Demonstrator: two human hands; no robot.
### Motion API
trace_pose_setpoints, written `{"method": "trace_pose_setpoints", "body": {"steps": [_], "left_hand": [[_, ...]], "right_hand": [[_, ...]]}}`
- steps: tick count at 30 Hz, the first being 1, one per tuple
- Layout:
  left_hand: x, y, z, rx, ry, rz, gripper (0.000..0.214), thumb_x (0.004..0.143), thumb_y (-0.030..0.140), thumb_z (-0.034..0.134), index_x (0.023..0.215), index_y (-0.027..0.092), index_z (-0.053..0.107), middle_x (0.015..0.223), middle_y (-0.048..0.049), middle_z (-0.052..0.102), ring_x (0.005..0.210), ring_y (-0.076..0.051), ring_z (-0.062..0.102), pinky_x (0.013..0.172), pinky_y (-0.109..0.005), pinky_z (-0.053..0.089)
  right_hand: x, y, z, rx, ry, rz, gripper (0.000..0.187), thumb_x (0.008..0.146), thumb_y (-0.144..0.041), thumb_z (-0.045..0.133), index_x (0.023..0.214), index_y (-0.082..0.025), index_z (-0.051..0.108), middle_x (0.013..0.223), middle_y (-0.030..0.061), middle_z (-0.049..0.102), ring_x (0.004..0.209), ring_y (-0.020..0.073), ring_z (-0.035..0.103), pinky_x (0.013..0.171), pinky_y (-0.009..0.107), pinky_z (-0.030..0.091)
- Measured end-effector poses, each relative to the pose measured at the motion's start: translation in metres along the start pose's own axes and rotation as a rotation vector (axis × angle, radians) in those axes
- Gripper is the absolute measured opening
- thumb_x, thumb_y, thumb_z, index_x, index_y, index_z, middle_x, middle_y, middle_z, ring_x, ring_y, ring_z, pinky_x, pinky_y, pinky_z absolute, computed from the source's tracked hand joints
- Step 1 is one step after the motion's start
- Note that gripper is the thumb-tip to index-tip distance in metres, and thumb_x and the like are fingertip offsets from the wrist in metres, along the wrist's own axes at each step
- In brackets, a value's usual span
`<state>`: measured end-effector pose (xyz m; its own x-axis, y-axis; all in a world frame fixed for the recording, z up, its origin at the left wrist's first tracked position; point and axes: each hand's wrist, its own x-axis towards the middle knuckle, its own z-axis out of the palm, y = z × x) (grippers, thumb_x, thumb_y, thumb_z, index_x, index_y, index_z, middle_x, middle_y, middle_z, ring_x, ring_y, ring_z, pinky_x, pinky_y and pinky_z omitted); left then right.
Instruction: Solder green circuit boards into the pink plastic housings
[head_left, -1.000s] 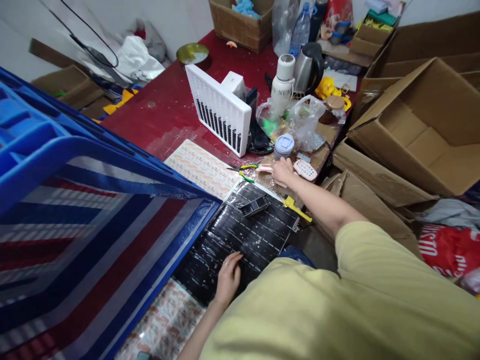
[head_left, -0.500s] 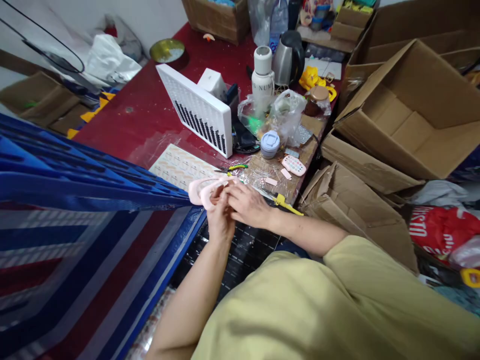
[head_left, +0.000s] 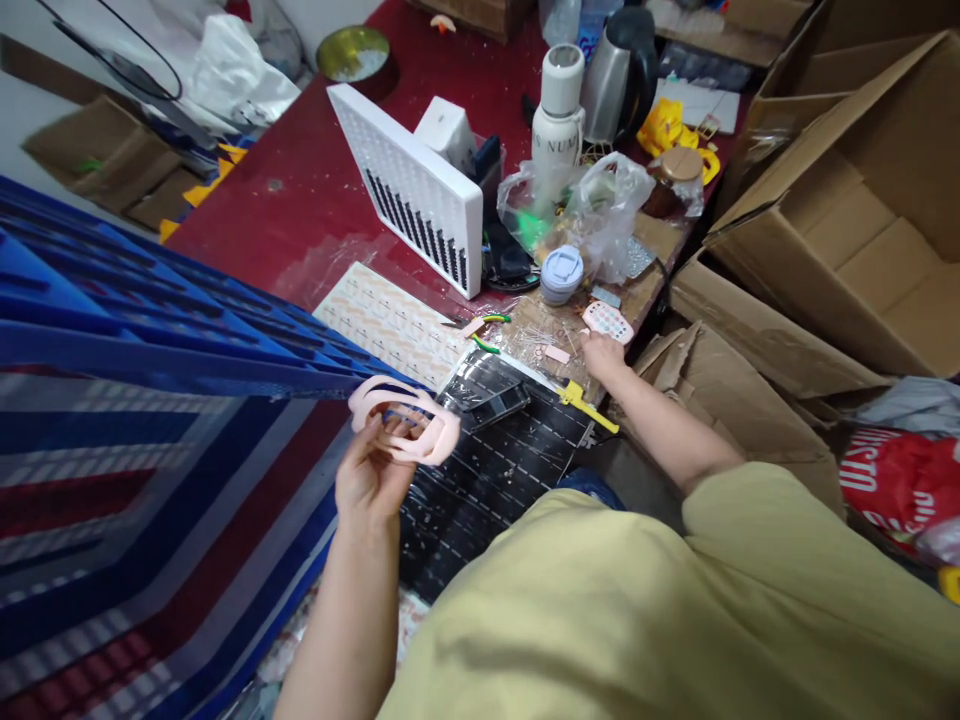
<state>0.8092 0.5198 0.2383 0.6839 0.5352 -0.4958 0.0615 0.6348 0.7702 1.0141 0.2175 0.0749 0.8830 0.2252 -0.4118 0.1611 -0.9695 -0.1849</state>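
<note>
My left hand (head_left: 370,478) is raised over the lap and closed on a pale pink glasses-like frame (head_left: 409,423), pinching its lower rim. My right hand (head_left: 603,352) is stretched out to the table edge, its fingertips at a small pink oval tray (head_left: 609,322) and beside a small pink piece (head_left: 556,354); its fingers are too small and foreshortened to read. Under both arms lies a black sheet with rows of white marks (head_left: 495,470), and a small dark packet (head_left: 501,404) rests on it.
Green-handled pliers (head_left: 489,342) and a yellow cutter (head_left: 590,406) lie near the right hand. A white slotted rack (head_left: 411,188), white bottle (head_left: 559,112), kettle (head_left: 619,78) and lilac cup (head_left: 561,274) stand behind. Blue crates (head_left: 150,330) fill the left, open cardboard boxes (head_left: 847,220) the right.
Both hands were together on the pink frame half a second ago. Now the left hand alone holds it, lower and nearer, and the right hand has reached out to the pink tray.
</note>
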Motion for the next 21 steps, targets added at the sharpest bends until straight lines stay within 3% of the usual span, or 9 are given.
{"method": "trace_pose_setpoints", "body": {"steps": [3, 9, 14, 17, 21], "left_hand": [[-0.009, 0.001, -0.007, -0.126, 0.062, -0.104, 0.019, 0.068, 0.013, 0.072, 0.085, 0.014, 0.062, 0.066, 0.0022, 0.058, 0.059, -0.009, 0.055, 0.065, -0.023, 0.053], [-0.023, -0.008, -0.021, -0.142, 0.244, -0.216, 0.007, 0.075, 0.01, 0.064, 0.081, 0.014, 0.061, 0.064, 0.0003, 0.059, 0.057, -0.011, 0.059, 0.061, -0.022, 0.054], [-0.028, -0.017, -0.025, -0.185, 0.144, -0.253, 0.007, 0.074, 0.012, 0.065, 0.08, 0.012, 0.062, 0.059, 0.0012, 0.055, 0.055, -0.011, 0.058, 0.06, -0.023, 0.055], [-0.029, -0.018, -0.026, -0.156, 0.198, -0.278, 0.007, 0.079, 0.011, 0.06, 0.085, 0.013, 0.064, 0.065, -0.0009, 0.062, 0.062, -0.012, 0.063, 0.066, -0.024, 0.057], [-0.028, -0.019, -0.027, -0.15, 0.366, -0.319, 0.018, 0.084, 0.006, 0.051, 0.083, 0.014, 0.066, 0.073, -0.0045, 0.071, 0.071, -0.015, 0.07, 0.073, -0.028, 0.058]], "right_hand": [[0.003, 0.004, 0.007, -0.012, -0.01, -0.023, 0.042, 0.099, -0.042, 0.056, 0.13, -0.015, 0.055, 0.131, 0.0131, 0.055, 0.119, 0.0261, 0.055, 0.102, 0.049, 0.048], [0.004, -0.009, 0.017, 0.098, -0.011, -0.15, 0.042, 0.101, -0.039, 0.051, 0.138, -0.02, 0.051, 0.133, 0.0106, 0.056, 0.119, 0.0234, 0.056, 0.104, 0.046, 0.047], [0.01, -0.028, 0.03, 0.187, -0.039, -0.117, 0.055, 0.095, -0.04, 0.063, 0.142, -0.019, 0.047, 0.136, 0.0129, 0.054, 0.119, 0.0258, 0.057, 0.102, 0.048, 0.048], [0.015, -0.03, 0.027, 0.242, -0.052, -0.067, 0.046, 0.094, -0.041, 0.064, 0.132, -0.016, 0.055, 0.12, 0.0108, 0.062, 0.109, 0.0231, 0.061, 0.097, 0.046, 0.051], [0.016, -0.036, 0.005, 0.37, -0.037, -0.086, 0.025, 0.092, -0.035, 0.066, 0.104, -0.013, 0.066, 0.095, 0.0057, 0.068, 0.092, 0.0186, 0.065, 0.091, 0.041, 0.053]]}}
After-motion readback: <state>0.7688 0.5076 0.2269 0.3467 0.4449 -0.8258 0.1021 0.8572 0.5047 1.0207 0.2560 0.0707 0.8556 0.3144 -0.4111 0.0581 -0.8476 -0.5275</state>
